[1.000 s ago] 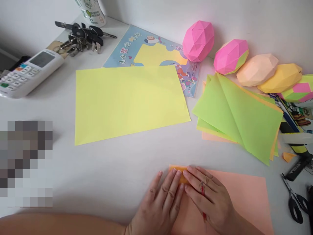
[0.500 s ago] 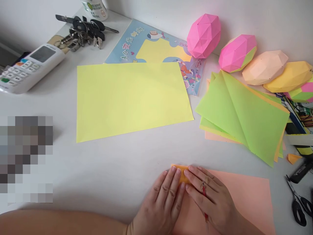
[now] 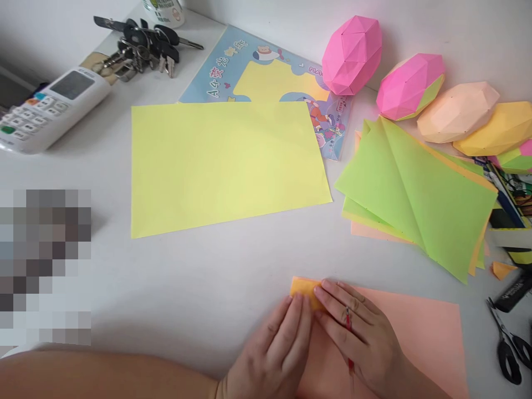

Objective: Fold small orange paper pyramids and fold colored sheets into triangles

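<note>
1. The small orange paper (image 3: 305, 285) is on the big peach paper's (image 3: 428, 327) top left corner, pressed by the flat right hand (image 3: 363, 335).
2. It is touched by the left hand's (image 3: 274, 349) bunched fingers; pinching can't be told.
3. A thin red stick (image 3: 351, 364), maybe a pen, is held between right-hand fingers.
</note>
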A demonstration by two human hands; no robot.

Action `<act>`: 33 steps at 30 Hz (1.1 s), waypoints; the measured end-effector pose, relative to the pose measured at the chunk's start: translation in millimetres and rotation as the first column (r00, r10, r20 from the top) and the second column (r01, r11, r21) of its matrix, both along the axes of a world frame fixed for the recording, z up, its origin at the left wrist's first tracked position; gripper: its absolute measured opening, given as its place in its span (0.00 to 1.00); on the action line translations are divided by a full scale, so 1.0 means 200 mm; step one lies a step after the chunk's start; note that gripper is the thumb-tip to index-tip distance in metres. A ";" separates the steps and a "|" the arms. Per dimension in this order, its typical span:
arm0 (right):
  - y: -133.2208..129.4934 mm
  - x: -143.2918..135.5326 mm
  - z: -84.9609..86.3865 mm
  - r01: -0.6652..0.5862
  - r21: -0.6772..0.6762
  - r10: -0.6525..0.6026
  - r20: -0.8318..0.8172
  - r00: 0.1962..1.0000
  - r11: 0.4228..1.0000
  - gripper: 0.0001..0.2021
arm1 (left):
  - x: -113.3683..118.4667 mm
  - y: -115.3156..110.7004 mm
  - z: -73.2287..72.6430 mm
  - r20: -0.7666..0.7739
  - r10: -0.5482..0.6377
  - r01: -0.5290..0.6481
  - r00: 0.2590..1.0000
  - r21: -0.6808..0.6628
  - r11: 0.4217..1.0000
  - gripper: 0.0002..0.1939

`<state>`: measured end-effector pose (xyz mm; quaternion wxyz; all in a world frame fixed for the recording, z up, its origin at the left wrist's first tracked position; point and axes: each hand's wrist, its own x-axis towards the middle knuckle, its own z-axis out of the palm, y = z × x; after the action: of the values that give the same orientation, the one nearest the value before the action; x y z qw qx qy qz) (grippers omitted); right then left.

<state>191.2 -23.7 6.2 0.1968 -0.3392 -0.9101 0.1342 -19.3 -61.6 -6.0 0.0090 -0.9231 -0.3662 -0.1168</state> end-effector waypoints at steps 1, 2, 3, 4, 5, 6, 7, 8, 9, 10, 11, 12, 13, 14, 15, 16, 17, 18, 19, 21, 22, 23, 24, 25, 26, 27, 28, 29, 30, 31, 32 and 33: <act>0.00 0.00 0.00 0.000 -0.003 0.000 0.003 1.000 1.000 0.17 | 0.00 0.00 0.01 0.001 -0.022 0.022 1.000 0.015 1.000 0.24; 0.00 0.01 0.00 -0.001 -0.003 0.001 0.005 1.000 1.000 0.18 | 0.00 0.00 0.01 -0.003 -0.045 0.045 0.999 0.026 0.999 0.24; 0.00 0.01 0.00 -0.002 -0.001 0.002 0.004 1.000 1.000 0.18 | 0.00 0.00 0.02 -0.014 -0.065 0.065 0.998 0.033 0.997 0.24; 0.00 0.01 0.00 -0.003 0.001 0.003 0.003 1.000 1.000 0.17 | 0.00 0.00 0.04 -0.029 -0.079 0.081 0.996 0.039 0.996 0.25; 0.00 0.01 0.00 -0.006 0.002 0.006 0.002 1.000 1.000 0.17 | 0.00 0.00 0.05 -0.043 -0.089 0.090 0.995 0.045 0.995 0.26; 0.00 0.01 0.00 -0.007 0.003 0.007 0.002 1.000 1.000 0.17 | 0.00 0.00 0.06 -0.053 -0.091 0.093 0.994 0.050 0.994 0.27; 0.00 0.00 0.00 -0.007 0.006 0.007 0.000 1.000 1.000 0.16 | 0.00 0.00 0.07 -0.064 -0.087 0.091 0.994 0.049 0.995 0.27; 0.00 0.00 0.00 -0.004 0.007 0.004 -0.001 1.000 1.000 0.16 | 0.00 0.00 0.08 -0.073 -0.085 0.088 0.994 0.045 0.995 0.28; 0.00 0.00 0.00 -0.001 0.006 0.001 -0.001 1.000 1.000 0.16 | 0.00 -0.01 0.09 -0.079 -0.084 0.088 0.993 0.038 0.995 0.28; 0.00 -0.01 0.00 0.005 0.006 -0.005 -0.002 1.000 1.000 0.16 | 0.00 -0.02 0.09 -0.081 -0.086 0.089 0.993 0.031 0.996 0.29; 0.00 -0.01 0.00 0.010 0.009 -0.010 -0.002 1.000 1.000 0.16 | 0.00 -0.02 0.10 -0.079 -0.091 0.094 0.993 0.030 0.995 0.29; 0.00 -0.02 -0.01 0.013 0.015 -0.013 -0.002 1.000 1.000 0.17 | -0.01 -0.03 0.10 -0.078 -0.099 0.102 0.992 0.030 0.994 0.29; 0.00 -0.03 -0.01 0.016 0.023 -0.016 0.004 1.000 1.000 0.17 | -0.01 -0.04 0.10 -0.075 -0.111 0.114 0.991 0.034 0.993 0.29; 0.00 -0.03 -0.01 0.022 0.034 -0.022 0.015 1.000 0.999 0.17 | -0.02 -0.05 0.10 -0.077 -0.124 0.127 0.989 0.036 0.991 0.28; 0.01 -0.04 -0.01 0.027 0.044 -0.028 0.030 0.999 0.999 0.18 | -0.02 -0.06 0.10 -0.080 -0.138 0.141 0.987 0.038 0.989 0.27; 0.01 -0.05 -0.01 0.031 0.052 -0.033 0.048 0.998 0.998 0.18 | -0.02 -0.06 0.10 -0.081 -0.150 0.154 0.985 0.041 0.987 0.27; 0.01 -0.06 -0.01 0.034 0.056 -0.037 0.067 0.997 0.998 0.18 | -0.02 -0.07 0.10 -0.083 -0.157 0.161 0.984 0.045 0.986 0.26; 0.01 -0.07 0.00 0.032 0.062 -0.037 0.083 0.996 0.998 0.17 | -0.02 -0.07 0.10 -0.082 -0.156 0.160 0.984 0.051 0.986 0.26; 0.02 -0.07 0.00 0.030 0.065 -0.037 0.098 0.994 0.997 0.17 | -0.02 -0.07 0.10 -0.080 -0.147 0.152 0.986 0.059 0.987 0.26; 0.02 -0.09 0.00 0.028 0.067 -0.035 0.116 0.993 0.997 0.16 | -0.02 -0.08 0.11 -0.065 -0.116 0.120 0.991 0.070 0.990 0.26; 0.03 -0.09 0.01 0.027 0.063 -0.034 0.120 0.992 0.998 0.15 | -0.02 -0.08 0.11 -0.055 -0.099 0.102 0.994 0.062 0.993 0.26; 0.03 -0.09 0.01 0.023 0.058 -0.030 0.121 0.992 0.998 0.15 | -0.02 -0.08 0.11 -0.041 -0.083 0.085 0.996 0.049 0.995 0.25; 0.03 -0.10 0.01 0.017 0.052 -0.023 0.119 0.993 0.998 0.15 | -0.02 -0.08 0.11 -0.027 -0.072 0.073 0.997 0.034 0.997 0.25; 0.04 -0.10 0.02 0.009 0.045 -0.014 0.117 0.993 0.999 0.15 | -0.02 -0.08 0.11 -0.012 -0.063 0.063 0.998 0.023 0.998 0.25; 0.04 -0.10 0.02 -0.009 0.037 0.004 0.113 0.994 0.999 0.15 | -0.02 -0.09 0.11 0.000 -0.056 0.056 0.998 0.017 0.998 0.25; 0.04 -0.09 0.02 -0.025 0.026 0.022 0.112 0.993 0.999 0.15 | -0.02 -0.09 0.11 0.006 -0.052 0.051 0.999 0.017 0.999 0.25; 0.04 -0.09 0.02 -0.041 0.014 0.039 0.111 0.993 0.999 0.14 | -0.02 -0.09 0.10 0.009 -0.050 0.050 0.999 0.022 0.999 0.26; 0.05 -0.09 0.02 -0.057 0.003 0.057 0.111 0.992 0.998 0.14 | -0.02 -0.09 0.10 0.012 -0.049 0.048 0.999 0.027 0.998 0.26; 0.05 -0.08 0.02 -0.072 -0.008 0.072 0.113 0.991 0.997 0.14 | -0.02 -0.09 0.10 0.012 -0.046 0.046 0.999 0.029 0.999 0.26; 0.05 -0.08 0.01 -0.082 -0.015 0.083 0.115 0.990 0.996 0.14 | -0.01 -0.09 0.10 0.014 -0.042 0.042 0.999 0.028 0.999 0.26; 0.05 -0.08 0.01 -0.087 -0.017 0.089 0.119 0.989 0.996 0.14 | -0.01 -0.09 0.09 0.016 -0.040 0.040 0.999 0.028 0.999 0.26; 0.05 -0.08 0.01 -0.090 -0.018 0.091 0.124 0.988 0.996 0.14 | -0.01 -0.09 0.09 0.019 -0.039 0.038 0.999 0.027 0.999 0.27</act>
<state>176.1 -14.1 7.3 0.1314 -0.3064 -0.9342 0.1272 -21.5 -80.3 12.8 0.0157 -0.9286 -0.3469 -0.1307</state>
